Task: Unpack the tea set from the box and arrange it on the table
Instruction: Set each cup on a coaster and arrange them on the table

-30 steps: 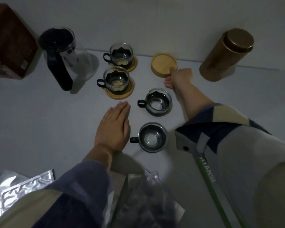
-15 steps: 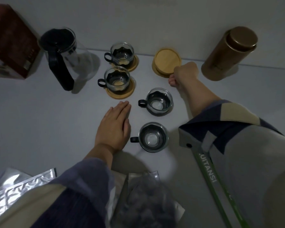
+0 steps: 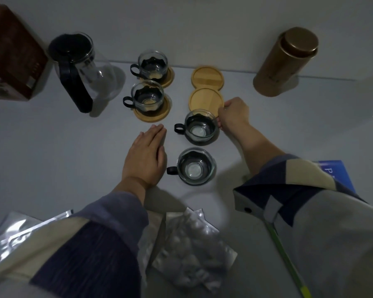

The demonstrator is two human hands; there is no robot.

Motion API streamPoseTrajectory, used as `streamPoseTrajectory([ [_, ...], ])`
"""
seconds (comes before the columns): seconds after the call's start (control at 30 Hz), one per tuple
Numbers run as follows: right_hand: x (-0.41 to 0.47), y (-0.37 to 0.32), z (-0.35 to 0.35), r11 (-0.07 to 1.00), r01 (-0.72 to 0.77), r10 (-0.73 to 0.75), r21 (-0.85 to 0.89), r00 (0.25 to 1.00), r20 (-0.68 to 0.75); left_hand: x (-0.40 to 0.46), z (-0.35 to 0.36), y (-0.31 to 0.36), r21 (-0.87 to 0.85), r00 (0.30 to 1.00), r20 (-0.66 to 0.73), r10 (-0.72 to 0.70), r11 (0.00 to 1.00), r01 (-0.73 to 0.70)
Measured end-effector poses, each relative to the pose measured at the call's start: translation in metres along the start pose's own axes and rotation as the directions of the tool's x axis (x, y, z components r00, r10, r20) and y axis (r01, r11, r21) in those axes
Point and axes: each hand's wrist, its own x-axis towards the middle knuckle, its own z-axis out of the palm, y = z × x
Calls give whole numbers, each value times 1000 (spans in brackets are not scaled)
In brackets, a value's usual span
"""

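Observation:
Two glass cups (image 3: pixel 153 65) (image 3: pixel 147 97) with black handles stand on wooden coasters at the back. Two more cups (image 3: pixel 200 128) (image 3: pixel 196 166) stand bare on the white table (image 3: pixel 52 143). A bare wooden coaster (image 3: pixel 207 76) lies at the back, and a second coaster (image 3: pixel 205 100) lies just in front of it. My right hand (image 3: pixel 234 114) pinches the right edge of that nearer coaster, beside the third cup. My left hand (image 3: pixel 148 154) lies flat and open on the table, left of the bare cups. A glass teapot (image 3: pixel 80 63) with a black handle stands at the back left.
A dark red box (image 3: pixel 11 54) sits at the far left. A bronze tin canister (image 3: pixel 286 61) stands at the back right. Silver foil bags (image 3: pixel 187 246) (image 3: pixel 15 233) lie near me. A blue item (image 3: pixel 334 175) shows behind my right sleeve.
My right hand has taken one coaster off the stack at the back and drawn it toward me, beside the third cup. The left hand stays flat on the table.

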Motion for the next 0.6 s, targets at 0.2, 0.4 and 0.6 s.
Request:
streamPoseTrajectory([
  [0.2, -3, 3, 2, 989, 10, -8, -149, 1000, 13, 0, 0, 1, 5, 1000, -2, 6, 1000, -6],
  [0.4, -32, -14, -17, 989, 22, -23, -144, 1000, -6, 0, 0, 1, 0, 1000, -11, 15, 1000, -15],
  [0.6, -108, -14, -48, 967, 248, -243, 56, 967, -81, -2, 6, 5, 6, 1000, -13, 24, 1000, -24],
])
